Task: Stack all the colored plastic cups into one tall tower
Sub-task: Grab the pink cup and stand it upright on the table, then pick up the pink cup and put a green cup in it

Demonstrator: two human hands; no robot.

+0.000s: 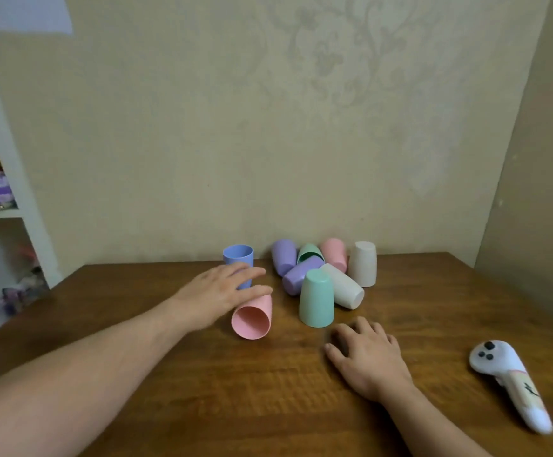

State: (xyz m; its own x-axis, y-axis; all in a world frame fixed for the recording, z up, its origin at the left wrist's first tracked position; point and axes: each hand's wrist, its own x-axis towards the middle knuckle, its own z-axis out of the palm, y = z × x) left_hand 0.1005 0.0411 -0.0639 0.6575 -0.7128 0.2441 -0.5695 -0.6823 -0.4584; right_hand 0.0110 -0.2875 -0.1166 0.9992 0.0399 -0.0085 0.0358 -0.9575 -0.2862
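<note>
My right hand (367, 357) rests loose on the table (268, 407), holding nothing. Farther, my left hand (215, 295) lays straight fingers on the tipped pink cup (252, 319) (to stop it rolling, I judge). The blue cup (238, 255) stands behind, and the other cups (316, 298) are heaped to the right.

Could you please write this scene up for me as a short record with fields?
Surface: wooden table
Left hand: open, fingers on the lying pink cup
Right hand: open, resting on the table
Upright: blue cup
Upside down: green cup, white cup
Tower: not started
Other: white controller
</note>
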